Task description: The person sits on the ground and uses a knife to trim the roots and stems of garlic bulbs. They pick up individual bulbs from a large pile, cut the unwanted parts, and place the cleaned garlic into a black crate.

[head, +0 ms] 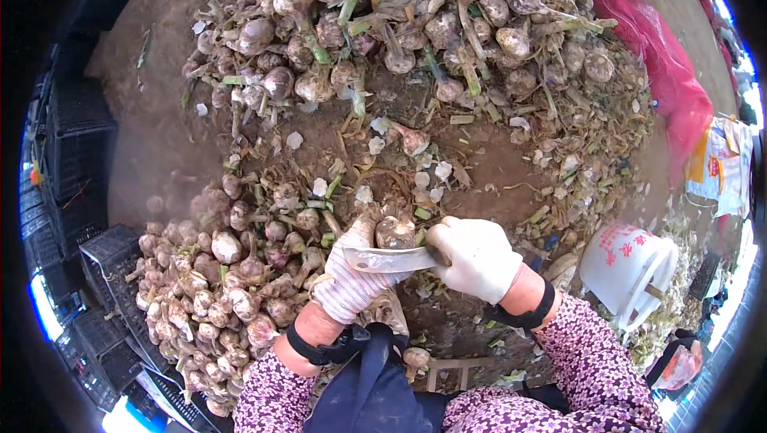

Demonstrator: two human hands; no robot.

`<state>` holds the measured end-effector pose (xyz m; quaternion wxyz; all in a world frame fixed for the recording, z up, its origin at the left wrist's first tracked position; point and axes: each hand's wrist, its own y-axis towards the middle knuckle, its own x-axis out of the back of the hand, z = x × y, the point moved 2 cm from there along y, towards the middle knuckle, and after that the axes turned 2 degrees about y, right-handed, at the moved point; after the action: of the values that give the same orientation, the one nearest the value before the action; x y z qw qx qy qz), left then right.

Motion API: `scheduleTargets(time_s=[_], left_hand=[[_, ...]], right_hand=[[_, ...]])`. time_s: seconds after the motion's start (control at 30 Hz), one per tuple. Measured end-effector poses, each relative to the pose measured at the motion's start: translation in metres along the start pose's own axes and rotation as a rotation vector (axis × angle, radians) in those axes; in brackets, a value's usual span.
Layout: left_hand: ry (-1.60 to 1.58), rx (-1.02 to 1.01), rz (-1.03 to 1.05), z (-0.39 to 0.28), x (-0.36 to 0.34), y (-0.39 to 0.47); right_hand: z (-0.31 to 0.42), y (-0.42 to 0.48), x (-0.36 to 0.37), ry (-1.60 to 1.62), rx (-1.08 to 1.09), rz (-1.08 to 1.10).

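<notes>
My left hand [362,280], in a striped knit glove, grips a dirt-streaked garlic bulb [395,233]. In my right hand [476,259], white-gloved, is the handle of a short curved knife [386,260]. Its blade points left, crossing over my left hand just below the bulb; I cannot tell whether it touches the bulb. Left of my hands spreads a heap of garlic bulbs [219,307] with mostly short stems. Ahead lies a bigger heap of garlic [389,31], many bulbs still bearing stalks and dry leaves. Between the heaps, a single bulb [415,140] rests on the soil.
A white plastic bucket [626,268] with red writing lies tilted at right, beside pale garlic scraps. Beyond it are a printed sack [719,163] and red mesh netting [659,55]. Black plastic crates [81,133] line the left side. Cut stalks and skins litter the ground [503,169].
</notes>
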<state>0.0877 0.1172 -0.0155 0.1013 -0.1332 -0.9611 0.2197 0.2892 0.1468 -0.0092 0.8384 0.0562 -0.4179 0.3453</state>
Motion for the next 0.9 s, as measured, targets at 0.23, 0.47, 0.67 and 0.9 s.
scheduleTargets(time_s=[0.23, 0.47, 0.67, 0.9], left_hand=[[-0.326, 0.117, -0.032, 0.024, -0.008, -0.003], [-0.159, 0.088, 0.029, 0.003, 0.001, -0.014], [-0.006, 0.214, 0.021, -0.007, 0.011, -0.029], [0.267, -0.157, 0.196, -0.002, -0.001, -0.034]], right_hand=[[0.005, 0.003, 0.002, -0.038, 0.01, 0.07], [-0.001, 0.005, -0.009, -0.002, 0.023, 0.061], [-0.054, -0.005, -0.026, -0.022, -0.143, -0.076], [-0.038, -0.014, 0.005, 0.211, -0.346, 0.028]])
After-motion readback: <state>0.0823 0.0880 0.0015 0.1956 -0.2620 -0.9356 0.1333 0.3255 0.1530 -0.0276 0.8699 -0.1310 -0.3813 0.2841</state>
